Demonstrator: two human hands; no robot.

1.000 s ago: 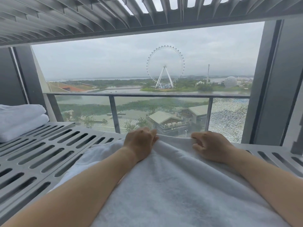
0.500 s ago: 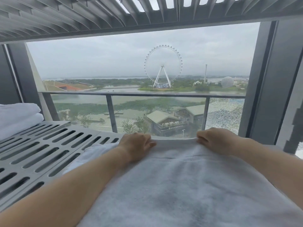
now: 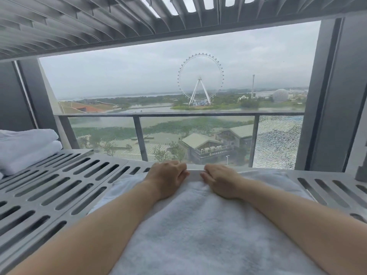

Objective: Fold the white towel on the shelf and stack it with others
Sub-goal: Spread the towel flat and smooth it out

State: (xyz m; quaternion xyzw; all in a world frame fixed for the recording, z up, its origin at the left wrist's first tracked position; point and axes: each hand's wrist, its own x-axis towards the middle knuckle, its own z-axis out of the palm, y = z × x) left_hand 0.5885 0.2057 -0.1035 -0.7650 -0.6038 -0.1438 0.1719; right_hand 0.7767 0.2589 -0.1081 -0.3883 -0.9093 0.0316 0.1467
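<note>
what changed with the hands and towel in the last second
The right hand slid left along the far edge of the towel, ending close beside the left hand. Both hands grip that edge as before; the folded stack on the shelf stayed put.

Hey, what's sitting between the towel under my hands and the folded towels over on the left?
Nothing: in the head view, only bare slotted shelf separates the white towel from the folded stack.

The folded towels (image 3: 25, 147) run off the left edge, the white towel (image 3: 198, 235) off the bottom.
</note>
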